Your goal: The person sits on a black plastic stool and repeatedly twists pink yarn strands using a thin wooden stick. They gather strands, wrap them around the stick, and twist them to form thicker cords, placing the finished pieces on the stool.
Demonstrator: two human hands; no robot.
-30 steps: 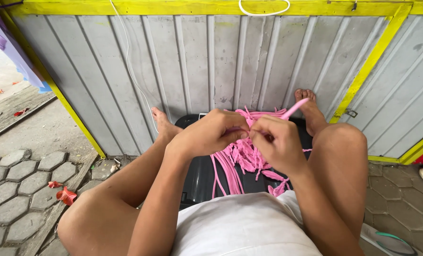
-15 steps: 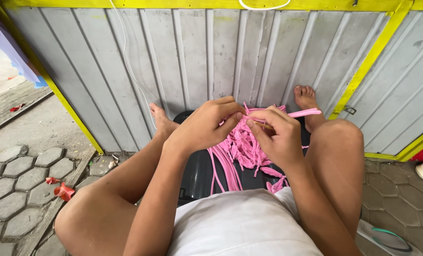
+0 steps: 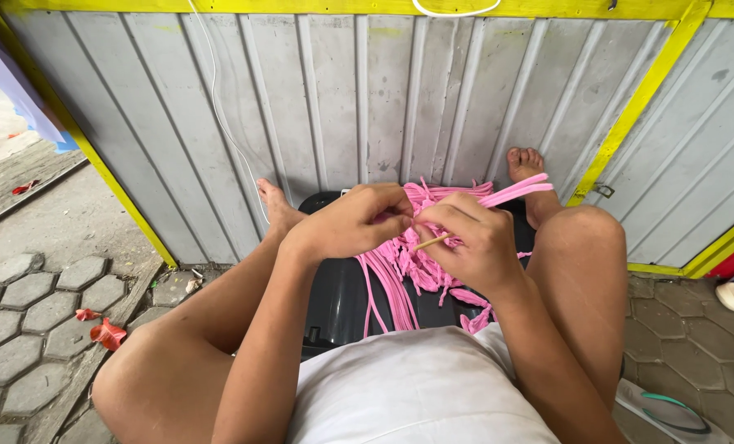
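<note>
Pink strips (image 3: 420,267) lie heaped at the centre of the frame on a black plastic tub (image 3: 342,300) between a seated person's bare knees. One long strip (image 3: 515,191) rises from the bundle and runs toward the upper right, its long axis slanting over the right hand (image 3: 474,247). That hand's fingers are closed around this strip and also pinch a thin wooden stick (image 3: 433,242), whose tip points left toward the left hand (image 3: 355,222). The left hand's fingers are curled together, pinching the pink material just beside the stick; the two hands nearly touch. Behind them stands a grey corrugated metal wall (image 3: 342,107) with a yellow frame (image 3: 630,115).
</note>
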